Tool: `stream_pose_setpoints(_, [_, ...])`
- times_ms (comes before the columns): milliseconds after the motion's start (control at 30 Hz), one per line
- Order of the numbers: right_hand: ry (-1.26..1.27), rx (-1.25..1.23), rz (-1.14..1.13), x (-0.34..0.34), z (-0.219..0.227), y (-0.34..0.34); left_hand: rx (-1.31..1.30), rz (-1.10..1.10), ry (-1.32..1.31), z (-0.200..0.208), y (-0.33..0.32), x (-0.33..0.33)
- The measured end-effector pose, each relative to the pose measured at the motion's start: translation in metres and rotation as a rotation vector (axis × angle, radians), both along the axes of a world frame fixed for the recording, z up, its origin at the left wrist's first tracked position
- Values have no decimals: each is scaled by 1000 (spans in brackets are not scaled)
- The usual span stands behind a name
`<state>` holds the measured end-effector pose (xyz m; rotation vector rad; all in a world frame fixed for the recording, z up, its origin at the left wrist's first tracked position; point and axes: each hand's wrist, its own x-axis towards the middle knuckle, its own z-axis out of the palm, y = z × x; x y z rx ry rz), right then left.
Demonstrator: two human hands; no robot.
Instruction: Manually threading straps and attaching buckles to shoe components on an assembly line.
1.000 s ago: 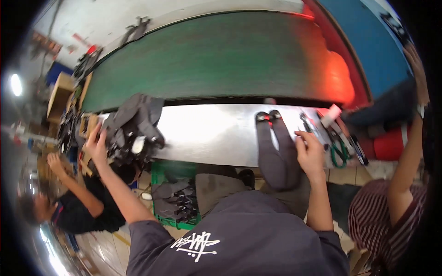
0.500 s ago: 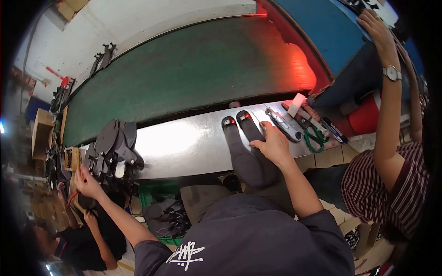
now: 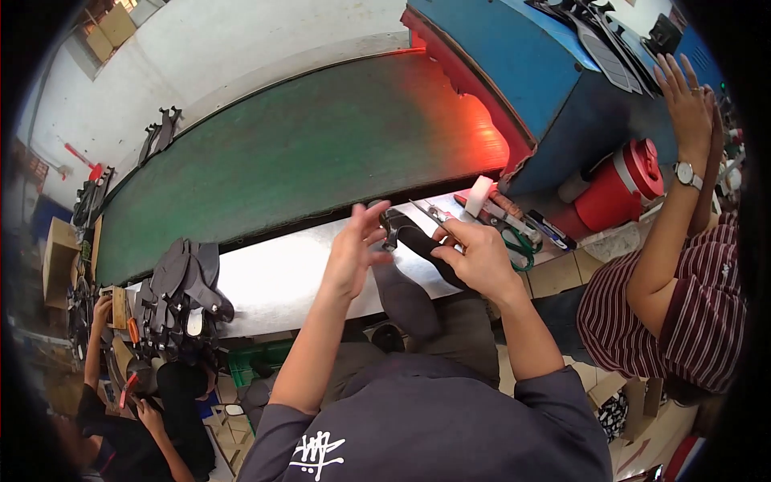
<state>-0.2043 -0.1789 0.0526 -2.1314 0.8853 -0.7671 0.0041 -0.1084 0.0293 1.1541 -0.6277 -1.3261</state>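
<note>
Readying a dark-grey flat sandal point(image 3: 405, 302) seems in hand: wide-spread left hand point(image 3: 353, 251) should steady it, right hand point(image 3: 475, 251) holding slim silvery tool point(image 3: 434, 213).

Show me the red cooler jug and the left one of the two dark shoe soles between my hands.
Red cooler jug point(image 3: 614, 193), head view: its body.
Left dark shoe sole point(image 3: 404, 300), head view: broad near part.

Passage is afforded at centre left, across the metal bench point(image 3: 273, 293) between the grey pile point(image 3: 181, 277) and the left hand point(image 3: 353, 253). Lateral travel is available over the green belt point(image 3: 281, 153), upper centre, until limited by the blue housing point(image 3: 498, 52). Right of the right hand point(image 3: 480, 255), access is obstructed by the white block point(image 3: 479, 195), green-handled scissors point(image 3: 528, 259) and red jug point(image 3: 622, 191).
</note>
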Motion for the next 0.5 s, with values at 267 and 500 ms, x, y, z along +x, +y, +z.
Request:
stream_pose_setpoints(267, [-93, -87, -177, -5, 20, 39, 128, 150, 136, -14, -10, -34])
stream_pose_setpoints(500, [-289, 656, 73, 3, -18, 67, 181, 347, 266, -20, 4, -40])
